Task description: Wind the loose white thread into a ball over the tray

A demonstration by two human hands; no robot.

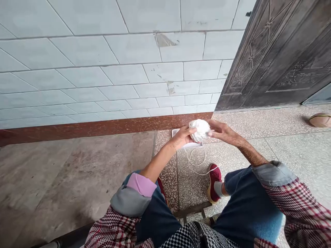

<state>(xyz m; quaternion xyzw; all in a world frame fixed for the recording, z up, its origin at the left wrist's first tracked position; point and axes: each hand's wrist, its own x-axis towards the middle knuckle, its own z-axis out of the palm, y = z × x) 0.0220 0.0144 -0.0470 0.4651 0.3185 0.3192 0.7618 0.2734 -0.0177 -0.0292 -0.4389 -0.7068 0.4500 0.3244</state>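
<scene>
In the head view a ball of white yarn (pixel 199 130) is held up over the floor between my two hands. My left hand (pixel 184 135) grips its left side, with the thumb lying across the front. At the ball's right edge, my right hand (pixel 220 132) has its thumb and fingers closed on the yarn; they are slightly blurred. A loose white strand (pixel 190 162) hangs below and lies in loops on the speckled floor. Partly hidden behind the ball and my left hand, a shallow white box (pixel 193 145) rests on the floor.
A pale tiled wall (pixel 124 75) with a reddish-brown base strip rises ahead. To the right stands a dark panelled door (pixel 274 62), with a rounded tan object (pixel 320 120) on the floor near it. My red shoe (pixel 215 181) is beside the strand.
</scene>
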